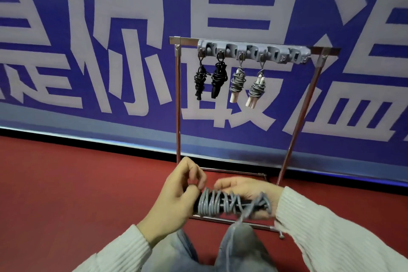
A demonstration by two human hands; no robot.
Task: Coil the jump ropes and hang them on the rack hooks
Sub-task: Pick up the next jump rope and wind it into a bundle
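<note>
Grey jump rope (220,204), coiled around dark handles: held level between both hands, low before the rack (254,49). Left hand (178,192) grips one end, fingertips pinching a strand. Right hand (249,194) curls round the other end. Four coiled ropes (229,79) hang from rack hooks.

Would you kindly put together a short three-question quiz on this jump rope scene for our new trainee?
1. How many coiled ropes hang on the rack?
2. True or false: the person's hands are empty.
3. What colour is the cord being wound? A) red B) grey C) yellow

Key
1. Four: two black bundles and two grey bundles with white handles.
2. False: the left hand and right hand both hold the grey rope, wound around dark handles.
3. B.
</note>
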